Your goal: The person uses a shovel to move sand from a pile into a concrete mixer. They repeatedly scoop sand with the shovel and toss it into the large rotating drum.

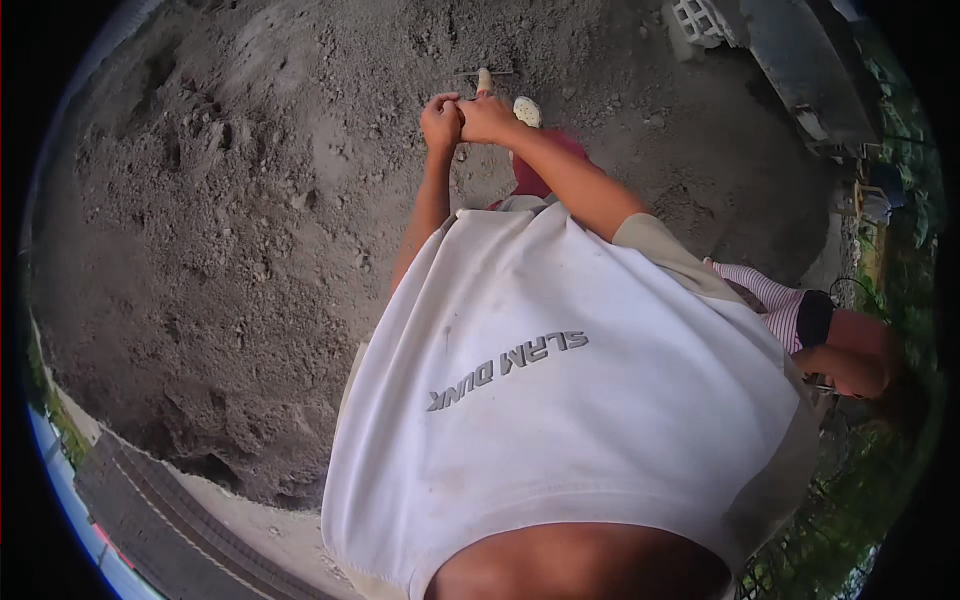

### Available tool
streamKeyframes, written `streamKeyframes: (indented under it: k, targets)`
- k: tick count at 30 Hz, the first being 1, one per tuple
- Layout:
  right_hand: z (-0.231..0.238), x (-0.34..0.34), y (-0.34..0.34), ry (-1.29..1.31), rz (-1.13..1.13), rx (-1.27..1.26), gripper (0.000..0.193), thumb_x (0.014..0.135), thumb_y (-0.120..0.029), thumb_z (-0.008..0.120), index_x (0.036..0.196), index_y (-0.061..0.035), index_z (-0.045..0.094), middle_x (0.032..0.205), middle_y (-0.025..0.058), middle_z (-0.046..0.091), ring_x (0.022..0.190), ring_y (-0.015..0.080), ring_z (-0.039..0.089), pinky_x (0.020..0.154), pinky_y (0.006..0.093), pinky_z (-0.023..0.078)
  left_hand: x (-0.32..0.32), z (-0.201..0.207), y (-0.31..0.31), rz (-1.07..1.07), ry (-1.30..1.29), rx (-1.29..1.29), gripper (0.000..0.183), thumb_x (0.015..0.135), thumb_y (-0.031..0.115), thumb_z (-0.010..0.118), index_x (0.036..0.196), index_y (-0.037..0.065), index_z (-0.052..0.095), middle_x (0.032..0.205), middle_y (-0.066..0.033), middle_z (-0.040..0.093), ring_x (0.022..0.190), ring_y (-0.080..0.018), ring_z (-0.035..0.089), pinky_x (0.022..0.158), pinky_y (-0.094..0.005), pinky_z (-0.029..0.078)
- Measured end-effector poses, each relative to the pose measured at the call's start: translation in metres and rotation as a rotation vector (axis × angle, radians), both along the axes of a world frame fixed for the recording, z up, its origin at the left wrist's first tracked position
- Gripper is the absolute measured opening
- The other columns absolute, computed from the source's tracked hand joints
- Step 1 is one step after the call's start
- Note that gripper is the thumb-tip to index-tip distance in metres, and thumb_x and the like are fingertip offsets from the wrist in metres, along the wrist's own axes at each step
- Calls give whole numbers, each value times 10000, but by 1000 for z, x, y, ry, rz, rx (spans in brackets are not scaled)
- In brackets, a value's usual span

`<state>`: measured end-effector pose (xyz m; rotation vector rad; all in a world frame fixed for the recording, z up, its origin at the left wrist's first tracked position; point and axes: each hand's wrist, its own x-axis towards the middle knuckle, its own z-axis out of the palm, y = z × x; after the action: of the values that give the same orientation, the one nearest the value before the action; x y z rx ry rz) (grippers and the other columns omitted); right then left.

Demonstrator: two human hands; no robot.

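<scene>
Head view: the right hand (488,119) grips a wooden handle (485,81), probably stiff, best wrapped firmly; I cannot tell whether the left hand (440,123) grips it.

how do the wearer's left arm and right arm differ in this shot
Angle: the left arm runs steeply up the picture, while the right arm slants in from the lower right.
Cover: the right arm shows a tan sleeve at its upper end; the left arm's upper part is hidden behind the white shirt.
Shared: both forearms are bare, and left grip and right grip meet side by side.
</scene>
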<state>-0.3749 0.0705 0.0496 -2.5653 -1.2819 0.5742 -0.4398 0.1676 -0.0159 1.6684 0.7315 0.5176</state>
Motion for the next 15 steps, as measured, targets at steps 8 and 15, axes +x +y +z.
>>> streamKeyframes:
  k: [8, 15]
  targets:
    - [-32, -6, -131, 49, 14, -172, 417, 658, -282, 634, 964, -31, 502, 1027, 204, 571, 979, 343, 547, 816, 426, 445, -1, -41, -103, -192, 277, 122, 421, 737, 190, 550, 1126, 33, 525, 1114, -199, 525, 1006, -327, 531, 865, -390, 421]
    - [28, 33, -235, 74, -31, -64, 299, 648, -240, 635, 873, -72, 532, 980, 125, 593, 905, 334, 559, 818, 438, 413, 71, -5, -184, -130, 447, -224, 560, 745, 345, 578, 1234, 128, 414, 1300, -220, 296, 1176, -378, 349, 923, -482, 373]
